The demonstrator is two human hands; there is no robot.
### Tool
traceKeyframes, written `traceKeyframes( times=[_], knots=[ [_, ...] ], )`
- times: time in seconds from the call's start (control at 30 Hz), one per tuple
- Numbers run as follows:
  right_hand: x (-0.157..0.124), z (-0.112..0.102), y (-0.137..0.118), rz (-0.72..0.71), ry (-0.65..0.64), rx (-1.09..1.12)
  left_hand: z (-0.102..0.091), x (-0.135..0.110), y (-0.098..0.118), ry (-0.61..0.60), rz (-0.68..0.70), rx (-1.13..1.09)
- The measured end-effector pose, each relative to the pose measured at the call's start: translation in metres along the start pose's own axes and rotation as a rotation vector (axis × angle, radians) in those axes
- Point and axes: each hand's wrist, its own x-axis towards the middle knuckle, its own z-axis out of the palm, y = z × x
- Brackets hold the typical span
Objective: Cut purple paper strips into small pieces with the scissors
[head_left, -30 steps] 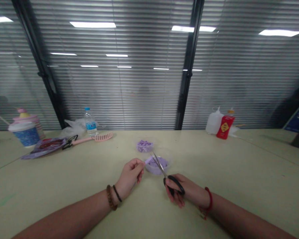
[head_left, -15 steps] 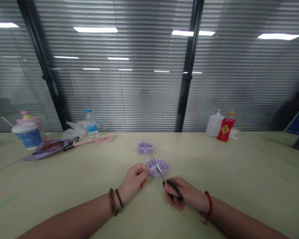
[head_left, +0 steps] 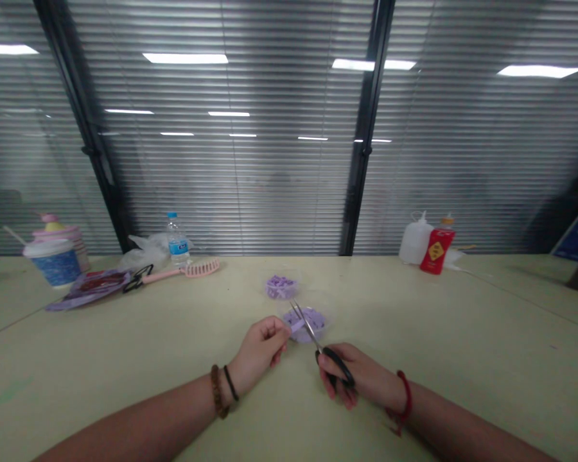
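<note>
My left hand [head_left: 264,346] pinches a thin purple strip [head_left: 297,326], whose free end points right over a clear bowl. My right hand [head_left: 340,372] has its fingers through the black handles of a pair of scissors [head_left: 312,332]. Their slim metal blades are slightly apart and cross the strip's free end. Below the blades stands the near clear bowl [head_left: 318,327], holding many small purple pieces. Just behind it is a second, smaller-looking clear tub [head_left: 281,290] with purple bits in it.
At the left back are a blue paper cup [head_left: 56,264], a purple package [head_left: 89,289], a pink hairbrush [head_left: 202,269] and a water bottle [head_left: 177,240]. A white squeeze bottle [head_left: 415,240] and a red bottle [head_left: 436,249] stand at the right back, before the blinds.
</note>
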Motion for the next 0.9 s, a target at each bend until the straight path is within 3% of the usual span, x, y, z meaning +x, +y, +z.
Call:
traceKeyframes(
  times=[0.7,0.9],
  knots=[
    [0.0015,0.0001,0.0005,0.023,0.002,0.012,-0.0007,0.0014,-0.0007,-0.009,0.014,0.009],
    [0.0042,-0.0054,0.0058,-0.017,0.001,0.141,-0.0063,0.0047,0.0012,-0.069,0.005,0.037]
  ],
)
